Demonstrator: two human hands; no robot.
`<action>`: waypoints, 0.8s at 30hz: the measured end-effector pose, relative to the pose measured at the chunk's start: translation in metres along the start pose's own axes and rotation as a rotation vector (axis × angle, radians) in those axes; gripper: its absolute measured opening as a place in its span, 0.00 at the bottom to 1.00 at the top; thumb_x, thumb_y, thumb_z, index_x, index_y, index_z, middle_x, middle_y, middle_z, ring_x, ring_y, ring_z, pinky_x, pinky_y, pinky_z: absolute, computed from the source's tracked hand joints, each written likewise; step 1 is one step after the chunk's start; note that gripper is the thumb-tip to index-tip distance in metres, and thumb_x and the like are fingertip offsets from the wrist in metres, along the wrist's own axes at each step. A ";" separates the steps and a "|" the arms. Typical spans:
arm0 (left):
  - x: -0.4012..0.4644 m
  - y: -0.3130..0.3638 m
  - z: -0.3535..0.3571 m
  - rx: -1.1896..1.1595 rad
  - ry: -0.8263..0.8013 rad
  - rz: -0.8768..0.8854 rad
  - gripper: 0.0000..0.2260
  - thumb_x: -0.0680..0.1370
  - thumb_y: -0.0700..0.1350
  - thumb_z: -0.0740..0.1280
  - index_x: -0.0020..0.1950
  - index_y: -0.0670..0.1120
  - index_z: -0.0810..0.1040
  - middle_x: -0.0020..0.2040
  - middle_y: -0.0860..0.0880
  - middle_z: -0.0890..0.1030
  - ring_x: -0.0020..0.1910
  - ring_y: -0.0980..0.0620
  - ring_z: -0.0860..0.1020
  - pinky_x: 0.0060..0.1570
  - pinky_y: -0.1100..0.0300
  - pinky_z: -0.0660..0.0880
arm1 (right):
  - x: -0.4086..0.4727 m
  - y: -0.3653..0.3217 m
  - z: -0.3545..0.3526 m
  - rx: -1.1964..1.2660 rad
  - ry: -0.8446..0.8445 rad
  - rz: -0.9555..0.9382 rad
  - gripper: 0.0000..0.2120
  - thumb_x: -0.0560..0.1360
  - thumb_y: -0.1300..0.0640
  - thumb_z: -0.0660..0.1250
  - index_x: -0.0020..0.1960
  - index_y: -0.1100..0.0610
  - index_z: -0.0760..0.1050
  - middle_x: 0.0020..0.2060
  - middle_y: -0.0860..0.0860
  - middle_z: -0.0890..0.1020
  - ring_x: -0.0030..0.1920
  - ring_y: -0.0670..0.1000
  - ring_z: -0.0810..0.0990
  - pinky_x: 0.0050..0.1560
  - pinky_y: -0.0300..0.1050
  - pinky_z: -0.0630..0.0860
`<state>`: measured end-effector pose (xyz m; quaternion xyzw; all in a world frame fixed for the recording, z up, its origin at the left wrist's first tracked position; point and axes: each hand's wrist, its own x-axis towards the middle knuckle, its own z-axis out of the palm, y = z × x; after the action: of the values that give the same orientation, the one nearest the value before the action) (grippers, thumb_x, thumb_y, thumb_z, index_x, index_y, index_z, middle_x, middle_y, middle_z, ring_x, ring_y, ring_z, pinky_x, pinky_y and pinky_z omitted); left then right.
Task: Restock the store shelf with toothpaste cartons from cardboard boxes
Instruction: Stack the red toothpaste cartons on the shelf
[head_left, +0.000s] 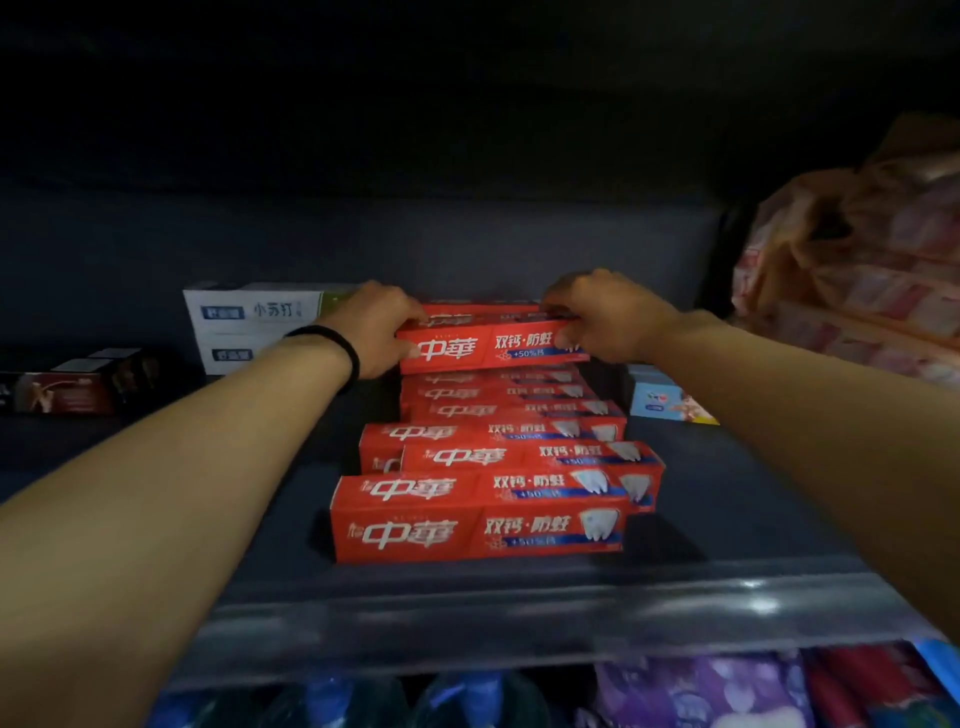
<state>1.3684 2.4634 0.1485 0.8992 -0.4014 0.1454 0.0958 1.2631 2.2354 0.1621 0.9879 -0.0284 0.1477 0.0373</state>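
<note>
Several red toothpaste cartons (478, 519) lie in rows on the dark shelf (727, 499), stepped from front to back. At the back of the stack my two hands hold one red carton (488, 345) by its ends, above the rows. My left hand (376, 332), with a black band on the wrist, grips its left end. My right hand (608, 317) grips its right end, fingers curled over the top edge. More red cartons lie just behind and under the held one.
White toothpaste boxes (254, 325) stand at the back left and dark cartons (72, 384) lie farther left. A small light-blue box (665, 402) sits right of the stack, with a plastic-wrapped bundle (857, 280) beyond. A clear shelf-edge strip (519, 618) runs along the front; bottles and packets show below.
</note>
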 end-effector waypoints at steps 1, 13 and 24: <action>0.008 -0.002 0.004 0.003 0.007 0.003 0.14 0.76 0.42 0.68 0.62 0.46 0.79 0.58 0.45 0.79 0.56 0.47 0.75 0.52 0.59 0.69 | 0.007 0.004 0.005 0.000 0.001 0.002 0.17 0.74 0.54 0.70 0.62 0.54 0.74 0.59 0.52 0.78 0.57 0.53 0.77 0.58 0.52 0.75; 0.066 -0.016 0.043 0.056 -0.010 0.013 0.11 0.77 0.42 0.67 0.59 0.45 0.80 0.53 0.45 0.81 0.50 0.48 0.79 0.54 0.53 0.75 | 0.053 0.030 0.044 0.057 -0.004 0.007 0.16 0.75 0.55 0.68 0.62 0.53 0.72 0.57 0.52 0.79 0.54 0.53 0.79 0.56 0.55 0.77; 0.089 -0.028 0.054 0.191 0.021 0.026 0.15 0.79 0.44 0.64 0.64 0.42 0.75 0.62 0.43 0.74 0.60 0.45 0.73 0.61 0.50 0.71 | 0.077 0.036 0.049 -0.097 0.030 -0.004 0.17 0.74 0.56 0.70 0.61 0.56 0.77 0.59 0.54 0.75 0.58 0.55 0.75 0.58 0.52 0.74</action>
<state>1.4557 2.4046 0.1261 0.8974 -0.3961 0.1939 0.0120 1.3485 2.1925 0.1408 0.9827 -0.0330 0.1608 0.0860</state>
